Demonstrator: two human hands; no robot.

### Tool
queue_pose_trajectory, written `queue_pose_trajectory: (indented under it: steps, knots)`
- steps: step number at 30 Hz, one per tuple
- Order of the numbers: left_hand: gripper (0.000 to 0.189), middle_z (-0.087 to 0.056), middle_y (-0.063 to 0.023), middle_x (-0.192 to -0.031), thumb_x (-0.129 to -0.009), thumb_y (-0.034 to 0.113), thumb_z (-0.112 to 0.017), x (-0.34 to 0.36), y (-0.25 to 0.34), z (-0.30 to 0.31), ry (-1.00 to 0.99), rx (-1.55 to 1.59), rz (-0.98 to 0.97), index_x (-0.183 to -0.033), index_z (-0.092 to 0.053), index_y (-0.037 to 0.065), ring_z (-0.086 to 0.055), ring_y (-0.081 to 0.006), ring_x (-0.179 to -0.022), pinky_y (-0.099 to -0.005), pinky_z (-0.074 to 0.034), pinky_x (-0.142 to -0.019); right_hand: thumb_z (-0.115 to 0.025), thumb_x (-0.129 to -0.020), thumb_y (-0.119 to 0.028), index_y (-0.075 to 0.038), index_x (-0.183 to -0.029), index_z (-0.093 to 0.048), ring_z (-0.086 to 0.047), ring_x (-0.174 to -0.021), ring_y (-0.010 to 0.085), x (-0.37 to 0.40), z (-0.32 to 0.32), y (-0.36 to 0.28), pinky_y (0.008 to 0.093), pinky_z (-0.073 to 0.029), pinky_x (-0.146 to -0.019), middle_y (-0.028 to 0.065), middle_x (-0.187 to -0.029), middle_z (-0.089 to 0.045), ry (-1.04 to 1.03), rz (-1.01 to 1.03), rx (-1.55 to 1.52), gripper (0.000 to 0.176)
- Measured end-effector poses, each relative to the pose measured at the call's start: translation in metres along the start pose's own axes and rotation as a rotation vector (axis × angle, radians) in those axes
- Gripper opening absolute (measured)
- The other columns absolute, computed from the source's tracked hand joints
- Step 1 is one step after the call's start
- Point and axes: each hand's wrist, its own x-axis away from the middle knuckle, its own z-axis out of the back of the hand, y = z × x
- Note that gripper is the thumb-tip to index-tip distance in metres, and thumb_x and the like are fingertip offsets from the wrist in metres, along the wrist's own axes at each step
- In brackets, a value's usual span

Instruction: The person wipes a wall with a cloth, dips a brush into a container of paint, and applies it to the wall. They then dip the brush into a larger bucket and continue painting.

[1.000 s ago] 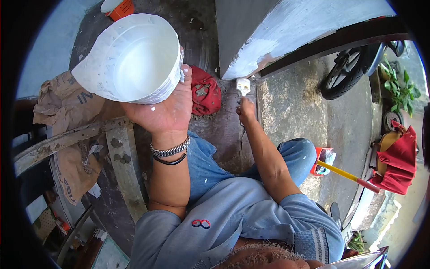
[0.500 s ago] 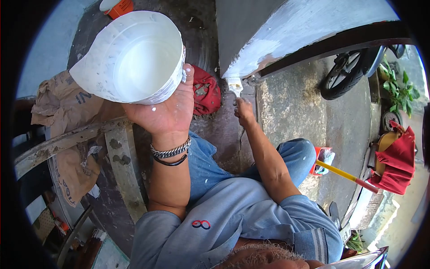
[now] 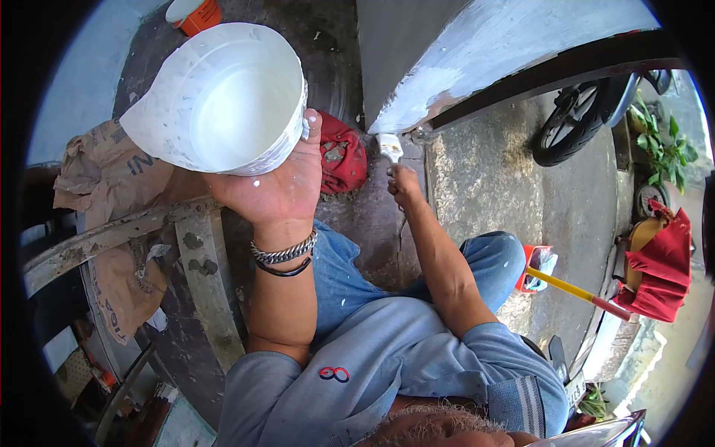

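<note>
My left hand (image 3: 279, 186) holds up a white plastic tub (image 3: 223, 97) with white paint inside, its palm under the base and the thumb along the side. White paint spots mark the palm. In my right hand (image 3: 404, 185) is a paintbrush (image 3: 390, 147), gripped by its handle. The brush's white-coated bristles are at the bottom edge of a wall (image 3: 447, 67), where fresh white paint shows along the corner. Between the hands, a red cloth or bag (image 3: 342, 154) with debris on it lies on the floor.
An orange-and-white bucket (image 3: 197, 16) stands beyond the tub. Torn brown paper sacks (image 3: 119, 175) and a paint-stained wooden frame (image 3: 201, 257) are at left. To the right are a motorcycle wheel (image 3: 570, 123), a yellow pole (image 3: 558, 283), a red container (image 3: 534, 270) and red cloth (image 3: 663, 268).
My right hand and the paintbrush have shifted slightly down along the wall's bottom corner, toward me. The tub has dipped a little in my left hand's hold.
</note>
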Motion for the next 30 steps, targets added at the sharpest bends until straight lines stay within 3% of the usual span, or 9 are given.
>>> queue_pose_trajectory:
  steps: [6,16,20,23,24,26,28,30]
  knots:
    - [0.061,-0.054,-0.0102,-0.133,-0.09,0.055,-0.043,-0.002,-0.003,0.002,-0.023,0.004,0.02,-0.135,-0.049,0.015,-0.056,-0.0308,-0.115,-0.0485,-0.05,-0.085,-0.051,-0.092,-0.015,-0.011,-0.084,-0.047,-0.032,-0.042,0.0076,0.01,0.021,-0.043,0.024,-0.021,-0.036,0.0005,-0.066,-0.045,-0.045,0.121,-0.043,0.01]
    - [0.067,-0.051,-0.0153,-0.134,-0.089,0.056,-0.044,-0.005,-0.013,0.003,-0.056,0.062,0.059,-0.138,-0.045,0.011,-0.054,-0.037,-0.115,-0.0479,-0.05,-0.085,-0.051,-0.096,-0.021,-0.01,-0.09,-0.052,-0.034,-0.047,0.0036,0.177,0.019,-0.132,0.0199,-0.028,-0.039,-0.0049,-0.067,-0.042,-0.137,0.389,0.023,0.012]
    - [0.067,-0.05,-0.0168,-0.135,-0.089,0.055,-0.046,-0.005,-0.013,-0.001,-0.081,0.055,0.07,-0.139,-0.044,0.01,-0.052,-0.0386,-0.116,-0.046,-0.051,-0.084,-0.052,-0.096,-0.021,-0.005,-0.107,-0.053,-0.037,-0.047,0.003,0.222,0.03,-0.136,0.0175,-0.029,-0.039,-0.0007,-0.071,-0.047,-0.128,0.514,-0.017,0.019]
    - [0.067,-0.049,-0.0175,-0.135,-0.089,0.055,-0.046,-0.004,-0.012,-0.003,-0.082,0.034,0.049,-0.139,-0.044,0.01,-0.051,-0.0394,-0.118,-0.0449,-0.051,-0.083,-0.052,-0.095,-0.021,-0.005,-0.108,-0.052,-0.036,-0.047,0.0039,0.194,0.04,-0.107,0.0174,-0.029,-0.039,-0.0004,-0.073,-0.049,-0.116,0.768,-0.163,0.021]
    - [0.068,-0.049,-0.0177,-0.135,-0.089,0.055,-0.046,-0.003,-0.012,-0.003,-0.088,0.029,0.046,-0.139,-0.044,0.01,-0.051,-0.0394,-0.118,-0.0448,-0.052,-0.083,-0.052,-0.096,-0.022,-0.005,-0.109,-0.051,-0.039,-0.051,0.0044,0.188,0.032,-0.104,0.0183,-0.032,-0.042,-0.0003,-0.074,-0.05,-0.23,0.815,-0.166,0.022]
    - [0.068,-0.049,-0.018,-0.135,-0.089,0.055,-0.046,-0.003,-0.013,-0.003,-0.106,0.026,0.048,-0.139,-0.043,0.009,-0.05,-0.0394,-0.118,-0.0448,-0.052,-0.083,-0.051,-0.097,-0.023,-0.006,-0.109,-0.05,-0.041,-0.056,0.0047,0.154,0.021,-0.093,0.02,-0.035,-0.047,-0.0009,-0.074,-0.05,-0.123,0.823,-0.063,0.02]
    - [0.067,-0.049,-0.0181,-0.135,-0.09,0.054,-0.046,-0.003,-0.013,-0.002,-0.126,0.021,0.049,-0.139,-0.043,0.009,-0.05,-0.0393,-0.118,-0.0451,-0.052,-0.084,-0.05,-0.099,-0.024,-0.009,-0.106,-0.051,-0.042,-0.059,0.0053,0.111,0.013,-0.08,0.0215,-0.036,-0.05,-0.0017,-0.073,-0.048,-0.257,0.75,-0.107,0.017]
    - [0.067,-0.049,-0.0182,-0.134,-0.09,0.054,-0.046,-0.002,-0.014,-0.002,-0.129,0.024,0.047,-0.139,-0.043,0.009,-0.05,-0.0392,-0.118,-0.0451,-0.052,-0.084,-0.048,-0.101,-0.026,-0.011,-0.099,-0.052,-0.039,-0.054,0.0054,0.075,0.014,-0.061,0.0221,-0.034,-0.047,-0.0038,-0.068,-0.043,-0.169,0.758,0.127,0.016]
